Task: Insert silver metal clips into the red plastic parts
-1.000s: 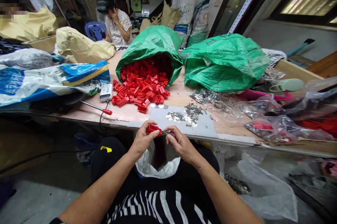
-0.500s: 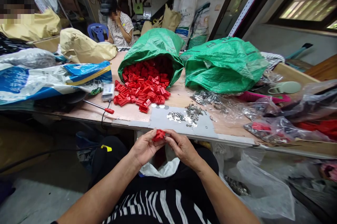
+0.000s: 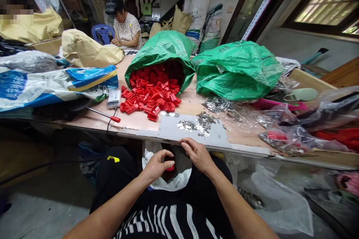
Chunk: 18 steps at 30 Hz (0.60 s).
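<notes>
Above the white bag between my knees is my left hand, thumb and fingers apart, holding nothing. Just beneath its thumb shows a red plastic part, partly hidden; whether it is falling or lies in the bag is unclear. My right hand is at the table's front edge with thumb and forefinger pinched; anything between them is too small to name. In front of it, small metal pieces lie on a grey mat. A heap of red plastic parts spills from a green sack.
A second green sack stands to the right, beside clear plastic bags. A red-handled tool and a small white box are at left. Across the table sits a person; another person is at the far left.
My left hand has let go of the red plastic part and opened, moving down and away from the right hand. The part is now lower. The person across has lowered a hand from the head.
</notes>
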Each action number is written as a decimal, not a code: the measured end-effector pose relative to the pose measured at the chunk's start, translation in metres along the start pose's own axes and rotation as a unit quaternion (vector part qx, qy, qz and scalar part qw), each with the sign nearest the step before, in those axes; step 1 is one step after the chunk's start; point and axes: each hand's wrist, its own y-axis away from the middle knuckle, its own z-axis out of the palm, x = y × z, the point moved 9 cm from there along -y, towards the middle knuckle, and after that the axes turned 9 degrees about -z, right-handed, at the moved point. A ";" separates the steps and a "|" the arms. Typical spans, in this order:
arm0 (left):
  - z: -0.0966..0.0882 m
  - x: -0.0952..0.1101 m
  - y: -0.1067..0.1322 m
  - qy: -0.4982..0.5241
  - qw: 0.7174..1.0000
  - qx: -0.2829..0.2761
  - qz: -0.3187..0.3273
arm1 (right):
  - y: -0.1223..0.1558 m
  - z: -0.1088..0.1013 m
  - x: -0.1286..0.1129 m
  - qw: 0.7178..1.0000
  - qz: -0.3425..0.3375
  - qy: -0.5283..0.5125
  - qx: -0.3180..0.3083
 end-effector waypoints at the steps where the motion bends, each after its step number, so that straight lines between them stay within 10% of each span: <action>1: -0.001 -0.002 -0.001 -0.017 1.000 0.003 0.005 | -0.001 -0.006 0.005 0.999 0.009 0.034 0.015; 10: -0.008 -0.008 -0.004 -0.020 1.000 -0.012 -0.017 | -0.002 -0.076 0.039 0.932 0.126 0.313 0.133; 18: -0.006 -0.005 -0.008 -0.012 1.000 -0.008 -0.016 | -0.052 -0.025 0.008 0.948 0.014 0.312 0.065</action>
